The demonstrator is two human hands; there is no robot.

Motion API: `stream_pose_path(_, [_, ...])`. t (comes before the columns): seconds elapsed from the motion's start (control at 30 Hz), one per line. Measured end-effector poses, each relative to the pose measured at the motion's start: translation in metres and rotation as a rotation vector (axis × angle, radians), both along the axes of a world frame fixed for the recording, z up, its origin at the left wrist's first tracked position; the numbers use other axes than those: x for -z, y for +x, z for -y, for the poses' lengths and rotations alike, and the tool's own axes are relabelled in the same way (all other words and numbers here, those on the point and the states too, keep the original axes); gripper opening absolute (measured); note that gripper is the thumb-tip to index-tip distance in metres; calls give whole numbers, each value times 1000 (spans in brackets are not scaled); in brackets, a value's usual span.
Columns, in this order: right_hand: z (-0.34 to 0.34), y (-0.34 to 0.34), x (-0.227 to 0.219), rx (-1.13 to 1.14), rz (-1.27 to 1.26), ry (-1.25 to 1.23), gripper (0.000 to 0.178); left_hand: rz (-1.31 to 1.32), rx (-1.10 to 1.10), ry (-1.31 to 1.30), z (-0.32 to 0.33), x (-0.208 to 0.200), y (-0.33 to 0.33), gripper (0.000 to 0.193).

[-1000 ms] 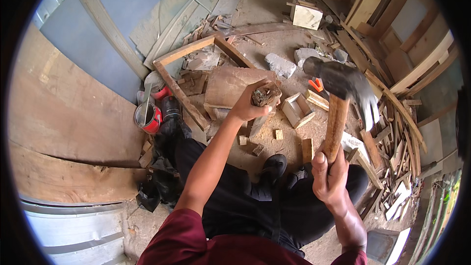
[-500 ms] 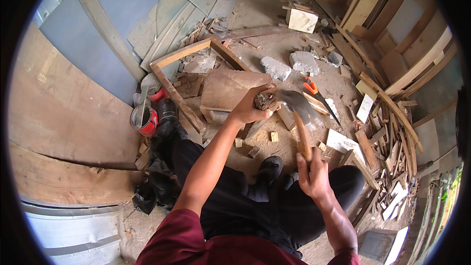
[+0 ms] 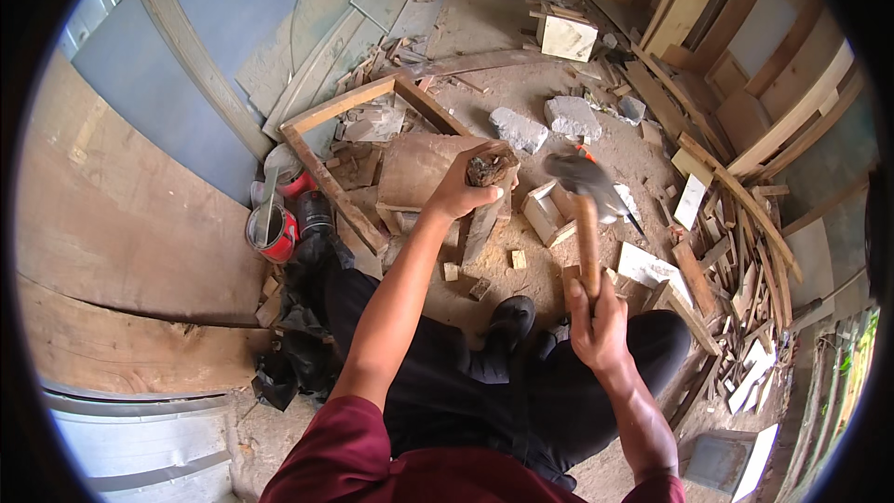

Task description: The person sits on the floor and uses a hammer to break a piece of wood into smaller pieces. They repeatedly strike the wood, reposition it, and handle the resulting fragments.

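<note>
My left hand [image 3: 456, 188] is closed around the upper end of a piece of wood [image 3: 491, 168], whose rough, dark, broken-looking end faces up. It is held against a brown wooden block [image 3: 414, 168]; how far down the piece reaches I cannot tell. In my right hand [image 3: 599, 324] is a hammer [image 3: 589, 247], gripped low on its wooden handle. The hammer's dark head is smeared by motion and stands to the right of the held wood, apart from it. Under the hammer head lies a small open wooden box [image 3: 551, 214].
A wooden frame [image 3: 335, 177] leans at the left by red paint cans [image 3: 272, 231]. Concrete chunks [image 3: 573, 117] lie ahead, with an orange-handled saw [image 3: 585, 153] partly behind the hammer head. Small wood blocks [image 3: 518, 260] lie near my feet. Scrap wood [image 3: 745, 261] is heaped at the right.
The hammer head has swung away from the held wood to the right, uncovering the small box and now covering part of the saw. My left hand keeps its hold, nearly unmoved.
</note>
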State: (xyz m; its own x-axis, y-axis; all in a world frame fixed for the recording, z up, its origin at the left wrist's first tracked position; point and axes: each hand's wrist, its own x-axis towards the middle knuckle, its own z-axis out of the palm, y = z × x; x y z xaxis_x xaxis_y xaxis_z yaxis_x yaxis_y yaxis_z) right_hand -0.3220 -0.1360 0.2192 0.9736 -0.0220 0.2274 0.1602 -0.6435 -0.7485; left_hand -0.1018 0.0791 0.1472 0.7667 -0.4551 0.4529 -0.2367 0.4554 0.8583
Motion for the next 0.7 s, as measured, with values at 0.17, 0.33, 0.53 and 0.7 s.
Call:
stream_pose_path(0.17, [-2,-4,6,13,-118,379,33,-25,-208,24,10,-1,-7,42])
stream_pose_path(0.33, [-23,-3,9,-27,-366,717,37,-37,-408,61,33,-7,-20,32])
stream_pose_path(0.53, [-13,-1,21,56,-321,771,36,68,-383,149,27,-7,-39,68])
stream_pose_path(0.7, [12,-10,54,198,-344,818,37,47,-50,96,7,6,-65,74])
